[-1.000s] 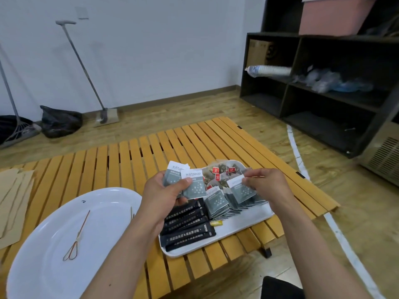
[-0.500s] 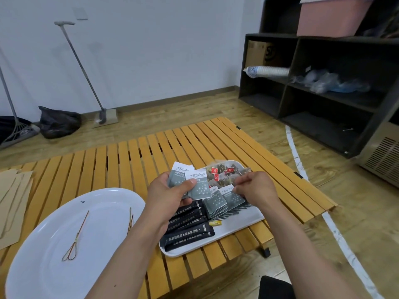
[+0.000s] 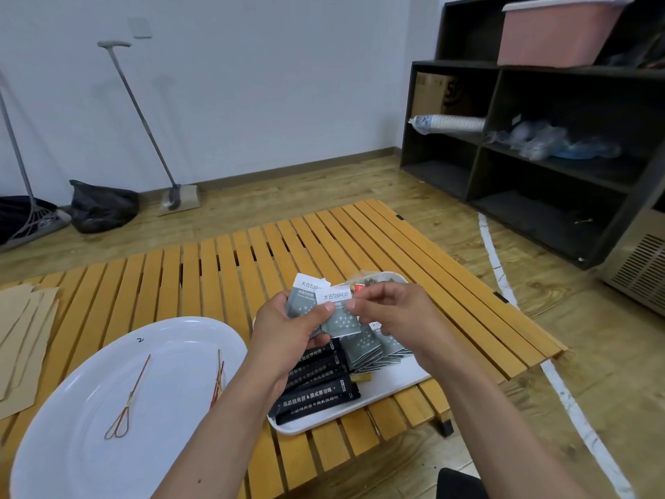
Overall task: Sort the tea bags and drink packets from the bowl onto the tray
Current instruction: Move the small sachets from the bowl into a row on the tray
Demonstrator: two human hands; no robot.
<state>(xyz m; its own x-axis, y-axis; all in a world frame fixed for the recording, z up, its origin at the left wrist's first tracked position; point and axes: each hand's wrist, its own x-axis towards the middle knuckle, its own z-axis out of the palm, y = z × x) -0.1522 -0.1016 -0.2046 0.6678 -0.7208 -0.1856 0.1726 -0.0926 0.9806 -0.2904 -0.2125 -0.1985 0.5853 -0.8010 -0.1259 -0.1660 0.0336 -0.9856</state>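
Observation:
My left hand (image 3: 288,329) grips a small fan of grey-and-white drink packets (image 3: 340,320) above the white tray (image 3: 392,381). My right hand (image 3: 392,311) pinches the right edge of the front packet in that fan. On the tray lie a row of black stick packets (image 3: 316,390), a stack of grey packets (image 3: 363,349) and, at the far end, tea bags with red tags (image 3: 374,280), partly hidden behind my hands. The big white oval bowl (image 3: 90,444) sits at the left and holds only bamboo picks (image 3: 127,401).
Everything stands on a low slatted wooden table (image 3: 252,253). Brown paper sheets (image 3: 21,325) lie at its left edge. A dark shelf unit (image 3: 539,156) stands at the right; a mop (image 3: 151,131) and a black bag (image 3: 102,207) are by the wall.
My right hand set a grey packet down on the tray's stack, then moved left and up to the packets in my left hand. My left hand stayed nearly still.

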